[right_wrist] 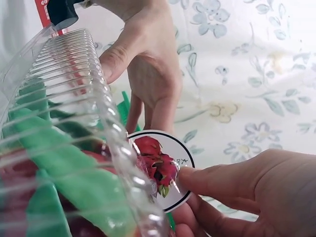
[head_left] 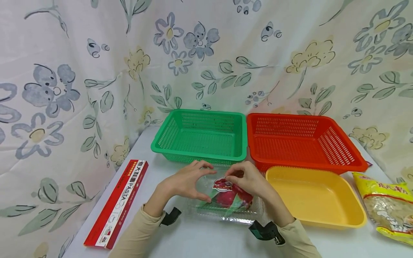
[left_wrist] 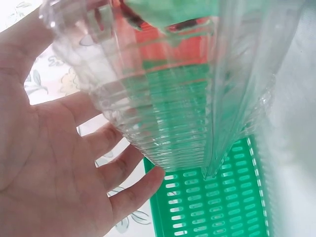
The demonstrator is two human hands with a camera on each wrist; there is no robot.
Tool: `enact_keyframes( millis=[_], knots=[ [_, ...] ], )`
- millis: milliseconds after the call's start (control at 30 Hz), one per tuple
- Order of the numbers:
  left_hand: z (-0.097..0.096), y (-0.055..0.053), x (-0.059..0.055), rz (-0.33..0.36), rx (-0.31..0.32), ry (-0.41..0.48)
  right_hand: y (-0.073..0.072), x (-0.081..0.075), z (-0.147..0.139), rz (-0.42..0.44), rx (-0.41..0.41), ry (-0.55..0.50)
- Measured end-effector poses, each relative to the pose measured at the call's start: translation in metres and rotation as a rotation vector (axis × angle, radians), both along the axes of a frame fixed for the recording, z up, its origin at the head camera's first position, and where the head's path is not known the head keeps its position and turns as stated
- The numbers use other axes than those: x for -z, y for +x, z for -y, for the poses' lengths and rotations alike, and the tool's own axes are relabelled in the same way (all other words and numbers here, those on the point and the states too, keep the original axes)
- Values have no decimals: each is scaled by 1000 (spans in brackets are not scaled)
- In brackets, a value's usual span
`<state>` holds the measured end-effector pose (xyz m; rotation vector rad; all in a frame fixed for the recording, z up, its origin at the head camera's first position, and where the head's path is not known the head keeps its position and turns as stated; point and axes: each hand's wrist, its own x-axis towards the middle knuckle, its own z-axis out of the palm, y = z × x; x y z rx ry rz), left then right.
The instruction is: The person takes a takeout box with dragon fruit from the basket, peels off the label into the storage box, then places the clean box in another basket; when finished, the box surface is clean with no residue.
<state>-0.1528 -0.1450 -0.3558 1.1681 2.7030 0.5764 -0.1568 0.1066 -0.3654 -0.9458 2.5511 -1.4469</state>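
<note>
A clear ribbed plastic box [head_left: 237,215] lies on the table in front of me, with red and green dragon fruit [head_left: 227,200] showing through its lid. On top is a round white sticker [right_wrist: 170,192] printed with dragon fruit. My right hand [head_left: 250,179] pinches the sticker's edge between thumb and fingers. In the right wrist view, part of the sticker stands out past the box's ribbed edge. My left hand [head_left: 188,181] is spread along the box's left side, fingers extended and apart; in the left wrist view its fingertips lie right at the ribbed wall.
Behind the box stand a green basket [head_left: 200,156] and a red basket [head_left: 309,166]. A yellow tray [head_left: 313,197] is at its right, with a yellow-and-clear food bag [head_left: 387,204] beyond. A long red pasta box [head_left: 117,204] lies at the left. A floral curtain [head_left: 206,61] hangs behind.
</note>
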Motion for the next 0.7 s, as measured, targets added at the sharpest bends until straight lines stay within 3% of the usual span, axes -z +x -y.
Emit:
enact_keyframes(
  millis=[467, 700],
  knots=[
    [5, -7, 8, -30, 11, 10, -5, 5, -3, 149, 10, -58],
    [6, -11, 15, 20, -16, 5, -7, 6, -6, 179, 20, -80]
  ],
)
